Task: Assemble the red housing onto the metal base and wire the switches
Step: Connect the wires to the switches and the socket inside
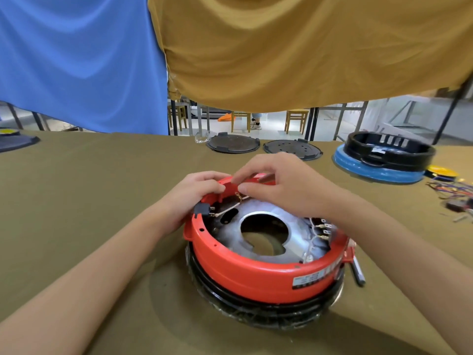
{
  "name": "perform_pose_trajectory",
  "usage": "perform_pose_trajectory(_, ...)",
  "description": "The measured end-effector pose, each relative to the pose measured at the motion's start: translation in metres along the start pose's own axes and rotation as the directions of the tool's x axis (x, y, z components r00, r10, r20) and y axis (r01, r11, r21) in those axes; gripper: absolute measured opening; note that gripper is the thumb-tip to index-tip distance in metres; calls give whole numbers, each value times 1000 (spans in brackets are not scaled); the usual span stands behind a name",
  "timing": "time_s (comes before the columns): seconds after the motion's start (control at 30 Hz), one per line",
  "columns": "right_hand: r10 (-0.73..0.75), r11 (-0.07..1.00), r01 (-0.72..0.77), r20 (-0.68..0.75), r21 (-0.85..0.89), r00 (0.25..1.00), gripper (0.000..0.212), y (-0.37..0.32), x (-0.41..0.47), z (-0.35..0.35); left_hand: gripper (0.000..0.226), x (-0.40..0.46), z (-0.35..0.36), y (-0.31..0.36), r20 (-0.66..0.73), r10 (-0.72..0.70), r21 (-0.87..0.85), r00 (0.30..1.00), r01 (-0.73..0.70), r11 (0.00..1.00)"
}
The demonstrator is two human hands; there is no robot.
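The left hand (194, 193) grips the red housing (256, 272) rim; the right hand (279, 185) pinches a white wire (231, 207) over the olive-covered bench (89, 180).

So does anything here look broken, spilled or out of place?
Nothing looks broken or spilled. The red housing sits level on the metal base. A loose tangle of wires lies at the table's right edge, and a pen-like tool lies beside the housing.

One red housing (256, 272), two black round plates (233, 144) (292, 149), one blue-based housing (384, 160), perhaps three wooden stools (296, 119).
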State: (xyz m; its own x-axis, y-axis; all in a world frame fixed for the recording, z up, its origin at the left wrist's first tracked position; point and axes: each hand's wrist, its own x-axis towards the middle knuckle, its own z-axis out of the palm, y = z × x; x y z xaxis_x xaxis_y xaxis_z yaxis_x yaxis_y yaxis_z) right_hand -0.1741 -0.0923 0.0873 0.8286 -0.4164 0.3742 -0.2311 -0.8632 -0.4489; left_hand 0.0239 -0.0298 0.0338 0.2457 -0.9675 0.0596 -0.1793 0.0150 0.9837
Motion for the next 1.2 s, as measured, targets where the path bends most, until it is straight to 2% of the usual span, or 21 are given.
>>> perform_pose_trajectory(0.13, 143, 990, -137, -217, 44, 966, 15, 32, -25, -26, 35, -3, -8, 4, 6, -35, -60, 999, 36, 998)
perform_pose_trajectory(0.2, 277, 960, -242, -373, 139, 885, 17, 57, -39, -32, 43, -4, -9, 4, -6, -47, -103, 999, 46, 994)
perform_pose_trajectory(0.27, 411, 911, -354, -434, 210, 802, 19, 79, -50, -31, 45, -4, -11, 3, -26, -40, -143, 999, 36, 989)
perform_pose_trajectory(0.33, 489, 870, -465, -390, 162, 780, 19, 97, -56, -26, 42, -1, -14, -1, -39, -26, -178, 999, 19, 984)
perform_pose_trajectory(0.43, 550, 827, -556, -330, 84, 767, 18, 115, -60, -25, 43, 3, -18, -9, -71, -9, -225, 997, -7, 974)
perform_pose_trajectory(0.57, 643, 724, -690, -352, -11, 680, 18, 134, -67, -40, 43, 4, -17, -12, -111, 17, -268, 994, -46, 962)
perform_pose_trajectory(0.63, 717, 651, -754, -254, -88, 649, 14, 141, -73, -47, 43, 3, -15, -10, -133, 17, -260, 991, -52, 964)
perform_pose_trajectory(0.73, 787, 591, -787, -88, -178, 611, 22, 139, -78, -48, 41, -2, -10, -5, -171, -5, -236, 985, -36, 971)
perform_pose_trajectory(0.8, 779, 599, -773, -73, -209, 623, 22, 137, -78, -46, 38, -6, -5, -2, -206, -7, -196, 978, -34, 980)
perform_pose_trajectory(0.87, 762, 612, -759, -91, -224, 641, 11, 136, -78, -46, 35, -11, 1, -2, -252, -2, -164, 968, -40, 986)
perform_pose_trajectory(0.93, 748, 627, -750, -105, -209, 655, 3, 136, -79, -46, 33, -15, 8, -4, -284, 3, -174, 959, -55, 983)
perform_pose_trajectory(1.03, 728, 658, -741, -142, -134, 671, 3, 137, -80, -48, 33, -19, 13, -6, -306, 28, -176, 952, -86, 981)
perform_pose_trajectory(1.2, 718, 696, -697, -141, 173, 681, 5, 133, -82, -54, 31, -20, 13, -7, -288, 37, -199, 957, -98, 975)
